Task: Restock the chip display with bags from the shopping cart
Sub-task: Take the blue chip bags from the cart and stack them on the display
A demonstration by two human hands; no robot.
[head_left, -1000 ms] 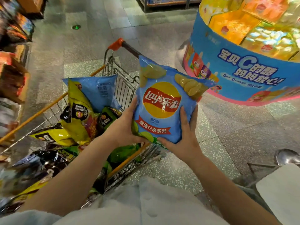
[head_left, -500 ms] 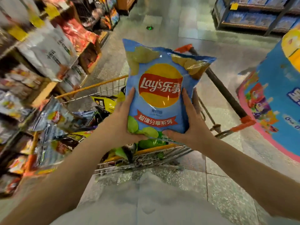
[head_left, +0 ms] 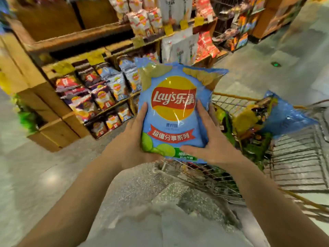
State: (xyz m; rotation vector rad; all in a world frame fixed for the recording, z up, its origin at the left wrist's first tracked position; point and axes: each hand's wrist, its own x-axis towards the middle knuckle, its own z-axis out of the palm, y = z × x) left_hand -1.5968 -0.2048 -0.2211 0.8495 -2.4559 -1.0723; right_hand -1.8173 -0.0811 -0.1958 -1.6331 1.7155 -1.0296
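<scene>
Fingers: both hands, left hand and right hand, curl round the blue chip bag.
Why: upright, label forward, likely for shelving on the display.

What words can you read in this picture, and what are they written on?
"Lay's乐事": red banner on the yellow circle of the blue chip bag, held by the left hand and right hand.
"超值分享系列": red ribbon lower on the same bag.
Small text above the ribbon and on the green patch at the bottom: too blurred.
Yellow shelf tags and shelf bags: too blurred.
</scene>
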